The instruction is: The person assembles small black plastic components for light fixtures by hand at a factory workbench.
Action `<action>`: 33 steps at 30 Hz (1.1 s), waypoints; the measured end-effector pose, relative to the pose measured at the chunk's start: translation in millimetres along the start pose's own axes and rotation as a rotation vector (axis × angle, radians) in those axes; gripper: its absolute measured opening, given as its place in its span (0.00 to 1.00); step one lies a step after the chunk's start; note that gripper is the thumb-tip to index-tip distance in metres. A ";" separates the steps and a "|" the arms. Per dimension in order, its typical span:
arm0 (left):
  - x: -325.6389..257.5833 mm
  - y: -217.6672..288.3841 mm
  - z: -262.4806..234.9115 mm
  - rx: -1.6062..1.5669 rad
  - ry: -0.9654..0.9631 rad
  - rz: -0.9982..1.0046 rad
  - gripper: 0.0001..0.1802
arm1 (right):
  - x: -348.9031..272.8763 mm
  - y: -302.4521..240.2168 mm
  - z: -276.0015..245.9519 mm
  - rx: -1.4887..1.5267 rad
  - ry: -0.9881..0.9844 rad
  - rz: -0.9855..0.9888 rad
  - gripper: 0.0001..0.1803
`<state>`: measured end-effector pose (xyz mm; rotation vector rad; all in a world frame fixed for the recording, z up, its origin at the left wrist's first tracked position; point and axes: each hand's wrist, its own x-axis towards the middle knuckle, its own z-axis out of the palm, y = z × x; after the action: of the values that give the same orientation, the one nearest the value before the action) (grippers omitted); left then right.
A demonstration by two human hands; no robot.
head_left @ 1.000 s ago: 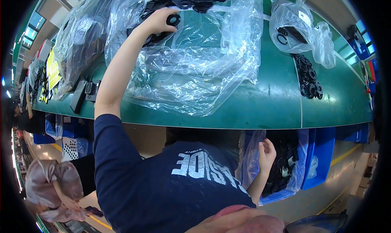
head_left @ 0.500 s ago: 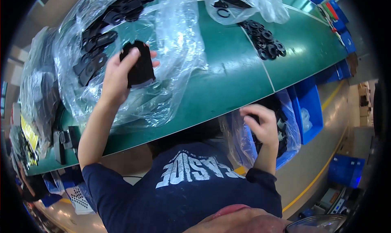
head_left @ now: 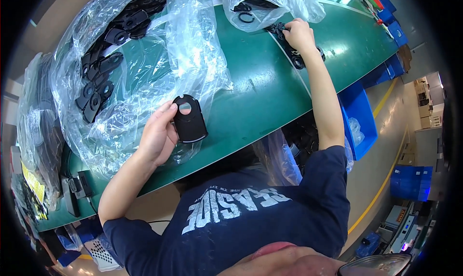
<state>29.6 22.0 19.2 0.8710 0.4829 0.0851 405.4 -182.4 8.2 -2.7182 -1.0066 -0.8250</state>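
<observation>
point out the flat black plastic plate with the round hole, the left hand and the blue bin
flat black plastic plate with a round hole (head_left: 190, 121), head view, middle of its face
left hand (head_left: 158, 136), head view, back of the hand
blue plastic bin (head_left: 359, 114), head view, inner wall

Matt black plastic plate (head_left: 189, 120), glossy crinkled clear plastic bag (head_left: 159, 59), smooth green bench top (head_left: 260, 97).

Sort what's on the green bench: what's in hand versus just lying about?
In hand:
- left hand holding a black plastic plate
- right hand on the row of black rings

Lying about:
- big clear bag of black plates
- small clear bag
- blue bins
- green bench
</observation>
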 end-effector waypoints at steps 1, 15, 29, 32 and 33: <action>-1.0 -0.9 0.8 0.005 -0.004 -0.021 0.17 | 4.9 1.8 1.8 -0.027 -0.081 0.046 0.12; 2.5 -1.6 -9.6 0.112 -0.042 -0.127 0.16 | -0.8 -0.2 -13.5 0.328 -0.017 0.116 0.10; 6.3 -15.1 -7.8 0.072 -0.088 -0.102 0.15 | -104.2 -152.8 -115.2 1.347 -0.502 -0.012 0.07; 3.9 -15.2 -10.2 0.058 -0.091 -0.075 0.16 | -106.8 -177.7 -123.0 1.328 -0.519 -0.245 0.07; 4.0 -15.7 -11.7 0.066 -0.101 -0.069 0.16 | -107.9 -183.1 -124.2 1.330 -0.546 -0.268 0.07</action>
<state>26.1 21.3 -0.5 0.9182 0.4226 -0.0377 165.5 -139.3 42.9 -1.6081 -1.3195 0.5271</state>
